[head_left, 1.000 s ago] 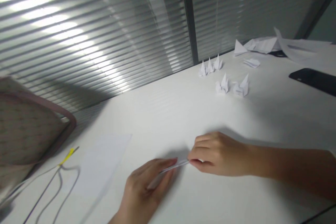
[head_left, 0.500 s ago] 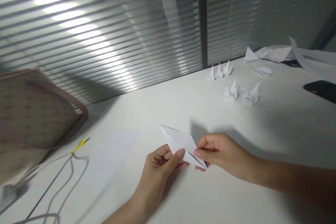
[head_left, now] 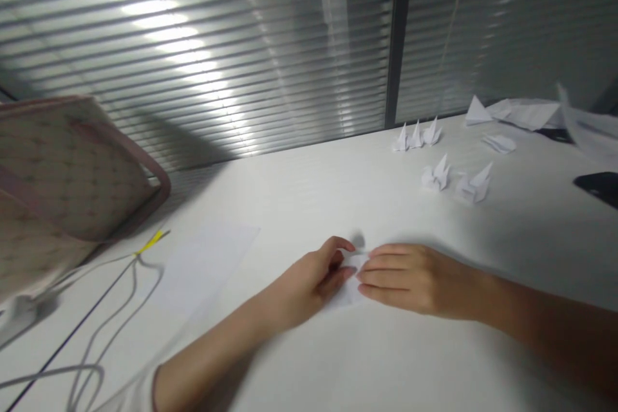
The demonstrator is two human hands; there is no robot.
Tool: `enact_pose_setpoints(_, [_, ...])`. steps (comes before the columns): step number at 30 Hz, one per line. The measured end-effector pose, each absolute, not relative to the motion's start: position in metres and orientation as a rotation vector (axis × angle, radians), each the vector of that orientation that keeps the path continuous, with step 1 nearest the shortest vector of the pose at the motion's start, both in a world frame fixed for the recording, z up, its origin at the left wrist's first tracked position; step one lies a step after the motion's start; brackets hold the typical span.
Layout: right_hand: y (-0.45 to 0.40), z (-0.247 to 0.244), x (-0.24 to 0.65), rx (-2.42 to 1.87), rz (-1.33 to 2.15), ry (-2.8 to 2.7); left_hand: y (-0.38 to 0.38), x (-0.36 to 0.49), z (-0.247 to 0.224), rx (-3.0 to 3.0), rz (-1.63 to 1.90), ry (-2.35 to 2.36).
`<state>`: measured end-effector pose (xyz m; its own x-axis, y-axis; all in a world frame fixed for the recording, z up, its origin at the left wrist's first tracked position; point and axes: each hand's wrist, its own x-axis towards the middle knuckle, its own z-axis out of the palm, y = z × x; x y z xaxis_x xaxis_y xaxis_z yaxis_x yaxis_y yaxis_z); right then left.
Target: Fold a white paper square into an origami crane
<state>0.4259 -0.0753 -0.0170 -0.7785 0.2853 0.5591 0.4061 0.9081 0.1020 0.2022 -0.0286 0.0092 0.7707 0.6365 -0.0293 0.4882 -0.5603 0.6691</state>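
A small piece of folded white paper (head_left: pixel 348 295) lies on the white table between my hands, partly covered by their fingers. My left hand (head_left: pixel 309 286) has its fingers curled around the paper's left side, with thumb and fingertips pressed on it. From the right, my right hand (head_left: pixel 412 280) rests palm down, its fingers straight, side by side and flat on the paper's right part. That hand's thumb is hidden. A flat white sheet (head_left: pixel 207 264) lies to the left of my left hand.
Several small folded paper cranes (head_left: pixel 435 174) stand at the back right. Behind them are loose papers (head_left: pixel 528 114), a folded paper piece (head_left: pixel 499 143) and a dark phone-like object (head_left: pixel 599 187). At left are a patterned bag (head_left: pixel 62 167) and cables with a yellow tie (head_left: pixel 152 243). Window blinds (head_left: pixel 270 77) border the table.
The folded paper, held up between both hands before, is now down on the table. My right hand has flattened onto it, while my left has turned and curled around its left side. The view shifted slightly.
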Motion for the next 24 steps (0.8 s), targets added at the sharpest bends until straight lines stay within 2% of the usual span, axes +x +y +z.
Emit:
enact_pose_setpoints(4, [-0.077, -0.019, 0.426, -0.530, -0.234, -2.553, -0.030, 0.201, 0.004, 2.562, 0.388, 0.854])
enact_pose_setpoints(7, [-0.080, -0.018, 0.428, -0.576, -0.171, -2.582, -0.042, 0.188, 0.001, 2.944, 0.503, 0.576])
enact_pose_setpoints(9, [-0.081, -0.017, 0.428, -0.621, -0.169, -2.587, -0.054, 0.177, 0.003, 3.048, 0.358, 0.353])
enact_pose_setpoints(13, [-0.084, -0.016, 0.425, -0.683, -0.190, -2.587, -0.072, 0.165, 0.015, 2.994, 0.150, 0.501])
enact_pose_setpoints(18, [-0.087, -0.014, 0.421, -0.658, -0.214, -2.583, -0.069, 0.166, 0.022, 2.937, 0.085, 0.486])
enact_pose_setpoints(24, [-0.087, -0.017, 0.416, -0.700, -0.092, -2.561, -0.068, 0.172, 0.004, 2.858, 0.462, 0.518])
